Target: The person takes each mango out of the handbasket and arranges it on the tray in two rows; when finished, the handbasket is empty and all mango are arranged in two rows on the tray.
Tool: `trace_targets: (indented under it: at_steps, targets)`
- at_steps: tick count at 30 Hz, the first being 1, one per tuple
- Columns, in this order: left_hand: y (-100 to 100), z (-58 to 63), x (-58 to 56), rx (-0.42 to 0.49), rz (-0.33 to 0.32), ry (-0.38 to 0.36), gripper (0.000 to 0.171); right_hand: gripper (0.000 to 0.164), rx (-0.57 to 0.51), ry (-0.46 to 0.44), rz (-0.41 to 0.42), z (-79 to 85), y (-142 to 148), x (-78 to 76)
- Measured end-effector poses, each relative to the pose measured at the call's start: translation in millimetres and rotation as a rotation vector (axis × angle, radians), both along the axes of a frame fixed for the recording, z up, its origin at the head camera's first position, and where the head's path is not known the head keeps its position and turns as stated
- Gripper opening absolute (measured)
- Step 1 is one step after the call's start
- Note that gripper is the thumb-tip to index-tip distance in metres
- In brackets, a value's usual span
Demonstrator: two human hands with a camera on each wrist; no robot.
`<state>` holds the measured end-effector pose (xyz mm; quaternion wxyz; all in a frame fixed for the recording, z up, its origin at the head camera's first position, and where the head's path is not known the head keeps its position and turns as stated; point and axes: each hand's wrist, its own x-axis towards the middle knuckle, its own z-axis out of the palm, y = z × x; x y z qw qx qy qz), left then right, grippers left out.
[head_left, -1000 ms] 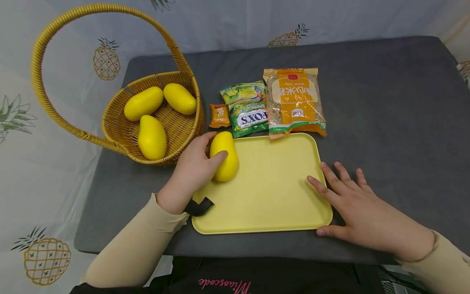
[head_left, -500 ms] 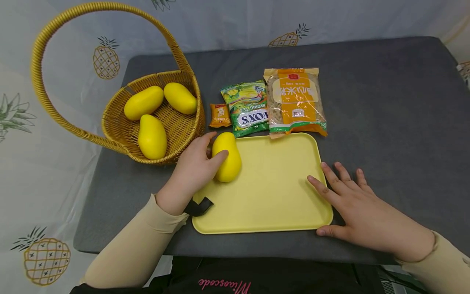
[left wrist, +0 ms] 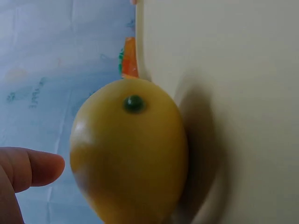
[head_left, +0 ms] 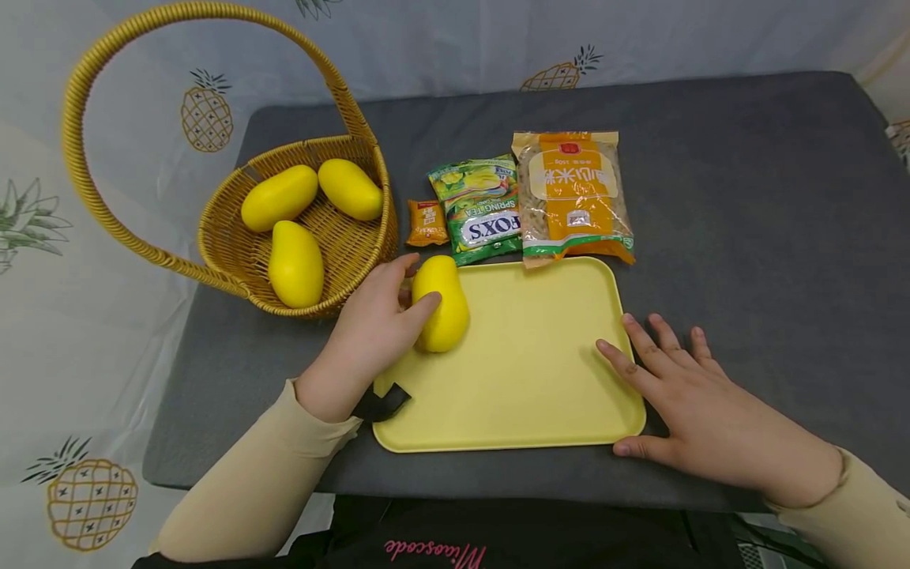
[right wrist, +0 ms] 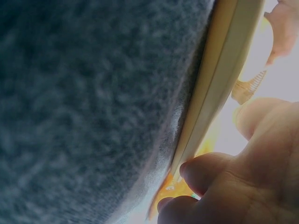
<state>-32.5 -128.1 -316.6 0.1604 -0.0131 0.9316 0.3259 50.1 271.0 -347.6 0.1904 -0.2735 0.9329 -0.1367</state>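
Note:
A yellow mango lies on the left end of the pale yellow tray. My left hand is beside it, the thumb over its near side in the head view. In the left wrist view a gap separates the thumb from the mango, whose end has a green stem spot. The other left fingers are mostly hidden behind the mango. On the right, my right hand spreads its fingers at the tray's edge, holding nothing. Several mangoes, one of them the nearest mango, lie in the wicker basket.
Behind the tray lie a small orange packet, a green candy bag and a larger orange-and-clear bag, which overlaps the tray's far rim. The basket's tall handle arches over the left side of the grey table.
The mango on the tray has shifted slightly to the right, away from the left hand. The left wrist has moved a little left; the right hand stays in place.

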Motion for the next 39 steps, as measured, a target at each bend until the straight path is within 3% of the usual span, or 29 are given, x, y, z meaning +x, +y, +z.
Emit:
trace_targets:
  at_steps: [9,15,24,27,32,34,39]
  targets:
    - [-7,23.5,7.6,0.024,-0.036,-0.033,0.075,0.121,0.002,-0.005,0.004,0.0,0,-0.6]
    - [-18,44.3,12.5,0.081,-0.047,0.003,0.07,0.121,0.001,-0.006,0.005,0.5,0,-1.8]
    - [-44,66.7,-0.2,0.217,-0.046,0.049,0.065,0.12,-0.005,-0.012,0.0,-0.6,1,0.1]
    - [-54,71.4,-6.5,0.305,-0.017,0.057,0.062,0.121,-0.008,-0.012,-0.003,-0.7,1,0.9]
    - [-72,75.9,-17.0,0.583,0.066,0.042,0.055,0.12,-0.005,-0.019,-0.007,-0.5,1,0.9]
    - [-80,76.6,-22.2,0.645,0.11,0.031,0.054,0.12,-0.002,-0.02,-0.006,-0.3,0,0.8]
    - [-93,79.8,-36.1,0.496,0.254,-0.004,0.058,0.121,0.001,-0.022,-0.006,0.2,-1,1.0]
